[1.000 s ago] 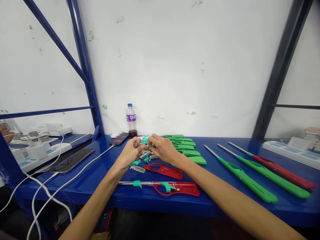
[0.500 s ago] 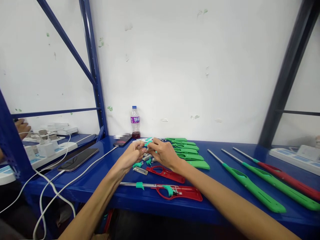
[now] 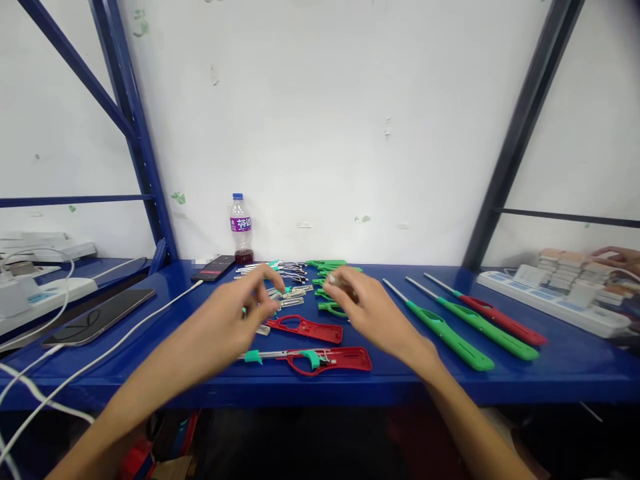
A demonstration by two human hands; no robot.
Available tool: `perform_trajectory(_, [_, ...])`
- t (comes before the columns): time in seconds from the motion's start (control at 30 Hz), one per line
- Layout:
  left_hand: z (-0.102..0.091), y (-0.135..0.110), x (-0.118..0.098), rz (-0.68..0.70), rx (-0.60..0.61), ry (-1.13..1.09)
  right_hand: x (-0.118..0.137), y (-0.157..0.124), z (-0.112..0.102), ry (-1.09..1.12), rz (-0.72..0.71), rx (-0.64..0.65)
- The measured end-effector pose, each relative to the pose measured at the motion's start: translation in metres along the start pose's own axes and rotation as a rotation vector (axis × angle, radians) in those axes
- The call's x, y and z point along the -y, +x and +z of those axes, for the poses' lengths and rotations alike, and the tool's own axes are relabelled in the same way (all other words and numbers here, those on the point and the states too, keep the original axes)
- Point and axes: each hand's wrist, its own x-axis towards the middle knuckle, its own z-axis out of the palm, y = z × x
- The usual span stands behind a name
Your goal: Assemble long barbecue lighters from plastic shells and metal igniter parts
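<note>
My left hand (image 3: pixel 246 308) hovers over the bench with thumb and fingers apart, nothing between them. To its right, my right hand (image 3: pixel 373 308) has curled fingers, with a small whitish bit at the fingertips that I cannot make out. Below them lies an open red lighter shell (image 3: pixel 353 359), with a metal tube and a teal trigger (image 3: pixel 314 360) set in it. Just behind it rests a bare red shell half (image 3: pixel 323 331). Clear fuel tanks (image 3: pixel 293 303) and teal parts lie beyond my left hand. Green shell halves (image 3: pixel 327 263) are lined up behind, partly hidden by my right hand.
Long-tubed lighters, two green (image 3: pixel 450 337) and one red (image 3: pixel 505 320), lie at right. A bottle (image 3: pixel 241 230) and phone (image 3: pixel 215 268) stand by the wall; another phone (image 3: pixel 103 317) and white cables are left. At far right, another person's hand (image 3: pixel 617 257) is near a power strip (image 3: pixel 550 303).
My hands were together over the small parts and have now parted, the right one moving right and the left one opening. The view has turned to the right.
</note>
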Motion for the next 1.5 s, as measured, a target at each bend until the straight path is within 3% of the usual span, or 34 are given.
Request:
perform_trajectory(0.1, [0.039,-0.012,0.007,0.146,0.157,0.171,-0.006,-0.044,-0.004,0.034,0.169,0.118])
perform_trajectory(0.17, [0.062,-0.013,0.019,0.295,0.122,0.298,-0.01,-0.059,-0.001,0.02,0.197,0.197])
perform_trajectory(0.27, [0.08,-0.008,0.038,0.365,0.112,0.38,-0.013,-0.062,0.008,-0.014,0.173,0.259])
perform_trajectory(0.53, [0.08,0.007,0.048,0.288,0.169,0.247,-0.014,-0.053,0.017,0.0,0.1,0.233])
perform_trajectory(0.73, [0.093,0.006,0.052,0.277,0.103,0.205,-0.023,-0.06,0.019,0.064,0.118,0.158])
perform_trajectory(0.9, [0.096,-0.002,0.054,0.31,0.051,0.224,-0.032,-0.06,0.019,0.114,-0.009,0.148])
perform_trajectory(1.1, [0.097,-0.004,0.052,0.366,-0.008,0.238,-0.038,-0.066,0.019,0.208,0.03,-0.028])
perform_trajectory(1.3, [0.097,-0.004,0.052,0.362,-0.033,0.226,-0.033,-0.072,0.019,0.086,-0.023,0.062])
perform_trajectory(1.5, [0.097,-0.006,0.05,0.373,-0.035,0.194,-0.029,-0.072,0.019,0.042,-0.007,0.049])
